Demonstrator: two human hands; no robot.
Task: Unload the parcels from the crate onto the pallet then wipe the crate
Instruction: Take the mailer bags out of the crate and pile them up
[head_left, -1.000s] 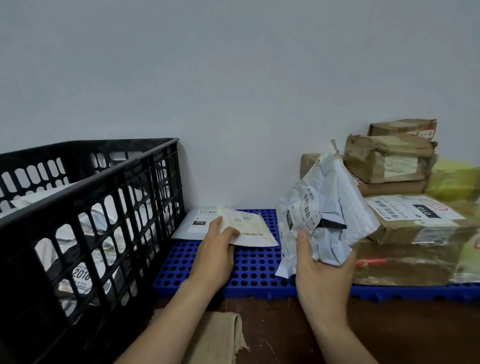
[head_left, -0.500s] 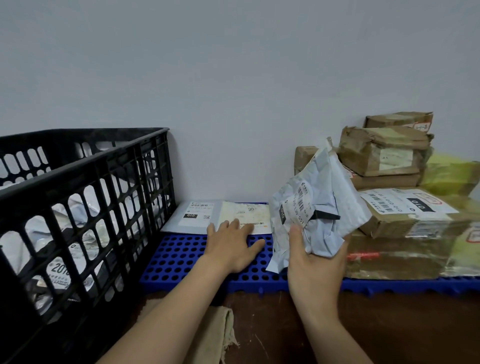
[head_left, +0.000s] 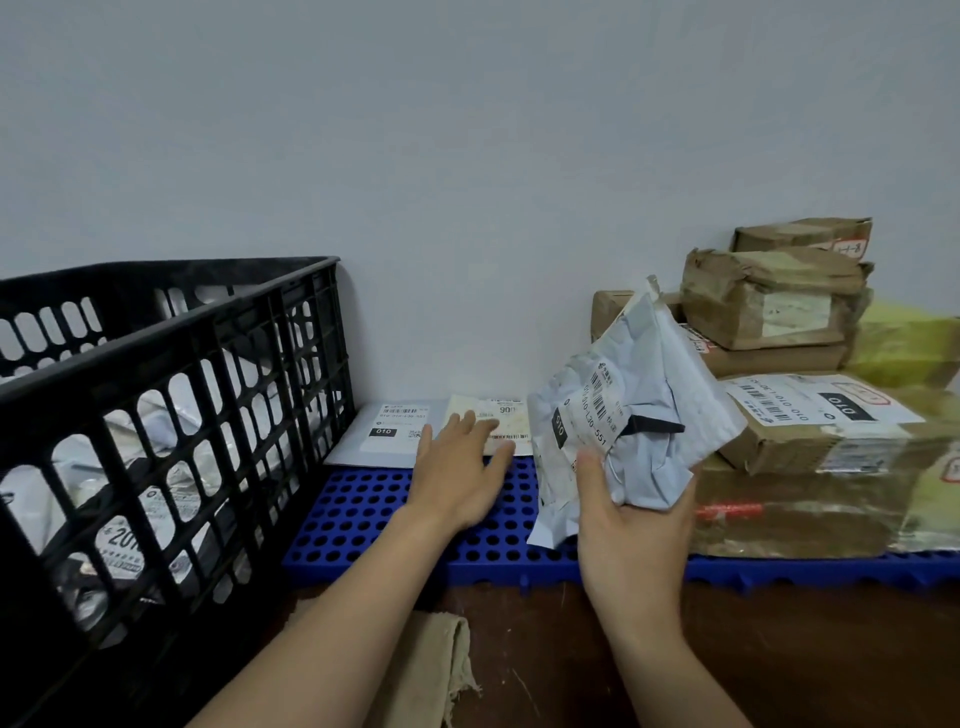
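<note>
A black slatted crate (head_left: 171, 415) stands at the left with several white mailer parcels (head_left: 124, 540) inside. Beside it lies a blue perforated pallet (head_left: 363, 519) against the wall. My right hand (head_left: 634, 530) grips a crumpled grey-white mailer bag (head_left: 634, 405) upright above the pallet's middle. My left hand (head_left: 460, 475) is open, fingers spread flat over the pallet, fingertips on a cream envelope (head_left: 501, 423) that overlaps a flat white mailer (head_left: 389, 431) at the pallet's back left.
Brown paper-wrapped boxes (head_left: 769, 306) and a labelled carton (head_left: 815, 415) are stacked on the pallet's right half, with a yellow parcel (head_left: 909, 348) behind. A beige cloth (head_left: 421, 670) lies on the dark brown floor (head_left: 805, 660) in front of the pallet. A plain wall rises behind.
My left hand let go of the cream envelope on the pallet and opened flat over it. My right hand kept holding the grey mailer bag almost in place.
</note>
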